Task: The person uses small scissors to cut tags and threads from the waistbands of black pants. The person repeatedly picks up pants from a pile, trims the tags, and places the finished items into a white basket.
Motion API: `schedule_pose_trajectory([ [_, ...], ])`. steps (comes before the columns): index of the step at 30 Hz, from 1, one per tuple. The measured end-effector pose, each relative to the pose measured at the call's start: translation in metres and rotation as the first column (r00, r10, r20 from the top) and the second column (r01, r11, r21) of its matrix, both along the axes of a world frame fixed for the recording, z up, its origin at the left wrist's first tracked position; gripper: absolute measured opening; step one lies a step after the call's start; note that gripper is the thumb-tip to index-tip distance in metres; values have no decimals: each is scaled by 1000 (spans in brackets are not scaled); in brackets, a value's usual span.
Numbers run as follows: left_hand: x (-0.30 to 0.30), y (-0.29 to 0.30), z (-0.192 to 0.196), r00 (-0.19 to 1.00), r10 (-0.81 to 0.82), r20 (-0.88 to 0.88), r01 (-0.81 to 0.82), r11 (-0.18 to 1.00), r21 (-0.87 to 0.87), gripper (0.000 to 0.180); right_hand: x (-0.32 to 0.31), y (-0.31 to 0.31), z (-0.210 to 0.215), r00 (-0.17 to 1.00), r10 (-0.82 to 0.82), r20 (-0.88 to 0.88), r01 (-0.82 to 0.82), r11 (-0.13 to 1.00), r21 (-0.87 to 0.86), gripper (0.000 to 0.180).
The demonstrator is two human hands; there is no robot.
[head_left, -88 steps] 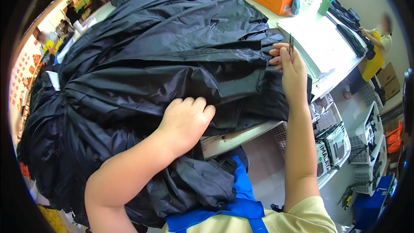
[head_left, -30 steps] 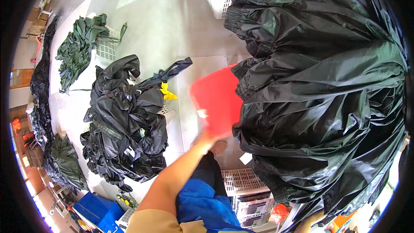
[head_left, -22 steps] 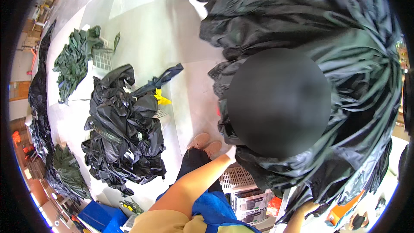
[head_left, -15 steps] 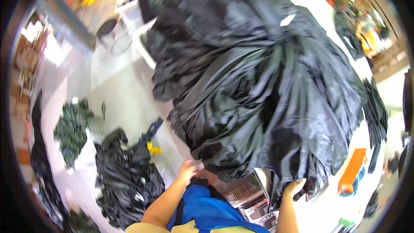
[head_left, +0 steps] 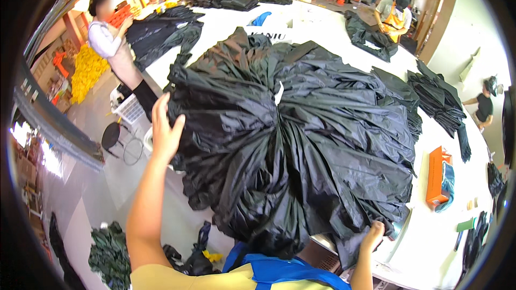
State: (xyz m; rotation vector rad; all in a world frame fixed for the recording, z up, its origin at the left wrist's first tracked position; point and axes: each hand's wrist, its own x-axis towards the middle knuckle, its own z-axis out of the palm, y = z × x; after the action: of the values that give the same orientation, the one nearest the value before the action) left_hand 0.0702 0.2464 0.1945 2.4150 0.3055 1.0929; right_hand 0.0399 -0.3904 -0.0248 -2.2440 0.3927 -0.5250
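The left hand (head_left: 164, 129) is pressing open-fingered against the black fabric pile (head_left: 301, 145); the right hand's (head_left: 372, 234) grip is pinching its lower edge.

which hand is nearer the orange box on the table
Right. The right hand grips the black fabric pile's near edge, below-left of the orange box; the left hand is across the pile.

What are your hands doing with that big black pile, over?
Left hand open, flat against the black fabric pile. Right hand gripping its lower edge. White table underneath; orange box to the right, apart.
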Motion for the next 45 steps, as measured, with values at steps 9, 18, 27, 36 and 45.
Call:
schedule_pose_trajectory([
  [9,181,149,-8,490,-39,-871,306,943,130,67,115,322,165,877,368,309,-476,580,661,24],
  [18,45,101,-4,-59,-310,-949,625,730,-277,55,225,425,174,884,468,6,-468,882,53,20],
  [27,49,-12,48,375,-858,-351,850,470,-239,72,128,396,182,965,184,187,-262,668,697,22],
  [36,102,-66,22,438,-739,-512,862,507,6,53,72,382,173,951,286,114,-255,523,814,15],
  [45,90,-76,21,444,-676,-587,683,680,-267,37,94,403,171,913,404,-59,-311,781,542,36],
])
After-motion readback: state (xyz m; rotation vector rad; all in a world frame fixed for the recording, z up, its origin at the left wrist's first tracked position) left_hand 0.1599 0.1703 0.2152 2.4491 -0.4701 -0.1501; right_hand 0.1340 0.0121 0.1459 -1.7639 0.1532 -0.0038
